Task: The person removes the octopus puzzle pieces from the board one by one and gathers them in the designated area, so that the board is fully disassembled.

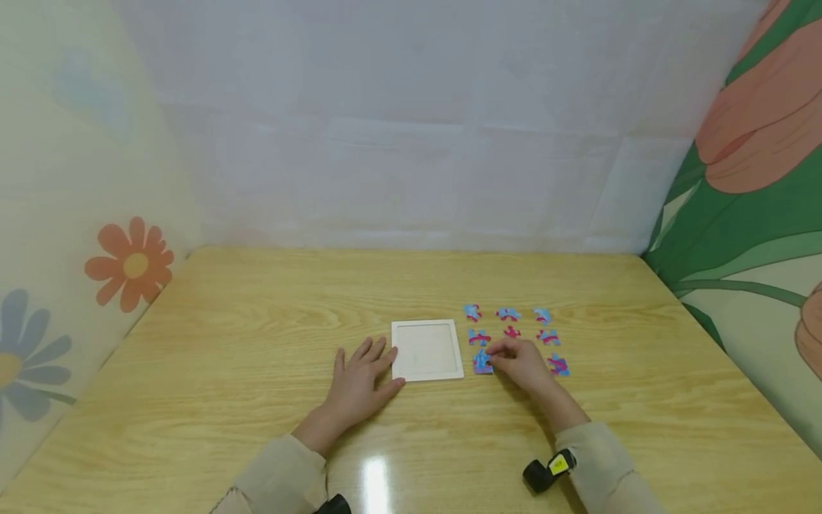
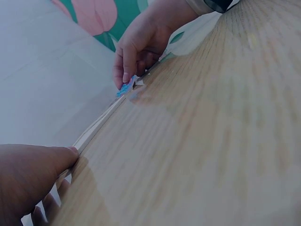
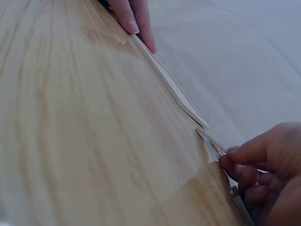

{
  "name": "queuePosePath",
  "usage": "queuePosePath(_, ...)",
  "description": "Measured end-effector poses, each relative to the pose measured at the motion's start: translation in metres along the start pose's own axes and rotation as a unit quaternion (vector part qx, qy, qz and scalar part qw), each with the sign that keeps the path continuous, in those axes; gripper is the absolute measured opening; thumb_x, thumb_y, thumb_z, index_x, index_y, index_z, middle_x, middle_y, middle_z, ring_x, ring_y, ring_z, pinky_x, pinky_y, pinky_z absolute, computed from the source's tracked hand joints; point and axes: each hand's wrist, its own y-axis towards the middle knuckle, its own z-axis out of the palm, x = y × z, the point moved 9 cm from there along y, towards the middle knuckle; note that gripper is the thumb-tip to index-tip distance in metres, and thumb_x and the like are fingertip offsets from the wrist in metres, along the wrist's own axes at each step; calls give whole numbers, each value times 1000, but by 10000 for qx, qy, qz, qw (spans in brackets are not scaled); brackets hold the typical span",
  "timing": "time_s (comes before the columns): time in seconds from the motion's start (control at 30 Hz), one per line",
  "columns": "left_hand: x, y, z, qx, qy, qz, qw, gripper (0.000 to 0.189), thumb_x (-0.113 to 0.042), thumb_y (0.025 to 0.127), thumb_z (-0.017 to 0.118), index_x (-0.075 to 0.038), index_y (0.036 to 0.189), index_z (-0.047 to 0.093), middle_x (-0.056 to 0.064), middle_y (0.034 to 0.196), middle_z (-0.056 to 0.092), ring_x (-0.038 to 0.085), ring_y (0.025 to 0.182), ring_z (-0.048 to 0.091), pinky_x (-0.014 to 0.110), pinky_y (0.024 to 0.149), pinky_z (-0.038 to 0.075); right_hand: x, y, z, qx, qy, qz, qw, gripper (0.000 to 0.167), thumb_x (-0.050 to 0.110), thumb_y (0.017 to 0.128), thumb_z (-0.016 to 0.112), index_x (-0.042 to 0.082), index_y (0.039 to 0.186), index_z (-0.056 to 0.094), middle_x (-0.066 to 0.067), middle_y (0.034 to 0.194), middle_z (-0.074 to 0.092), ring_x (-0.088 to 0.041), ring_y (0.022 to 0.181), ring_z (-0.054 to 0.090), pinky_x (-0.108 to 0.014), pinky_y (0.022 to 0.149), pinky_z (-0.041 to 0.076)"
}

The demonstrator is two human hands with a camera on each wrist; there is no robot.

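Observation:
My right hand [image 1: 523, 364] pinches a blue and purple jigsaw puzzle piece [image 1: 481, 361] between thumb and fingers. In the left wrist view this piece [image 2: 126, 87] is tilted, one side raised off the table. To its left lies a square white puzzle frame [image 1: 427, 378] with a pale, bare inside. My left hand [image 1: 358, 384] rests at the frame's left edge, fingers spread, the thumb near its lower left corner. In the right wrist view the frame [image 3: 162, 77] lies flat between the two hands.
Several blue and pink puzzle pieces lie spaced in rows right of the frame, among them a pink one [image 1: 511, 333] and a corner piece [image 1: 559, 365]. The wooden table [image 1: 257, 307] meets a white sheet [image 1: 411, 178] behind and flower-patterned walls at both sides.

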Motion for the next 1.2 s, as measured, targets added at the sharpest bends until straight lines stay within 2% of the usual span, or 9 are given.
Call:
queuePosePath(0.27, -1, 0, -1, -10, -23, 28, 10000, 53, -40, 81, 56, -7, 122, 49, 15, 131, 36, 33, 122, 25, 62, 91, 4, 1, -1, -1, 4, -76, -17, 10000, 7, -5, 74, 61, -4, 81, 63, -7, 78, 60, -15, 72, 52, -25, 66, 42)
queuePosePath(0.67, -3, -1, 0, -11, -7, 70, 10000, 53, -40, 81, 55, -7, 123, 49, 15, 131, 36, 33, 122, 25, 61, 91, 5, -1, -3, -5, -141, 151, 55, 9998, 9, -4, 74, 63, -7, 82, 62, -9, 78, 61, -16, 72, 54, -26, 67, 42)
queuePosePath(1.0, -1, 0, 0, -88, 21, 114, 9999, 52, -39, 81, 56, -7, 122, 50, 15, 131, 37, 33, 121, 26, 62, 90, 6, -13, -1, -4, -243, 655, 549, 9960, 11, -4, 74, 62, -8, 85, 62, -7, 77, 61, -11, 70, 53, -23, 65, 43)
queuePosePath(1.2, 0, 0, -1, -18, -56, 31, 10000, 52, -39, 81, 56, -7, 122, 50, 15, 131, 37, 33, 121, 26, 62, 90, 6, -15, 2, -3, -172, 878, 661, 9938, 15, -3, 74, 61, -10, 88, 61, -4, 74, 60, -9, 66, 51, -21, 60, 42)
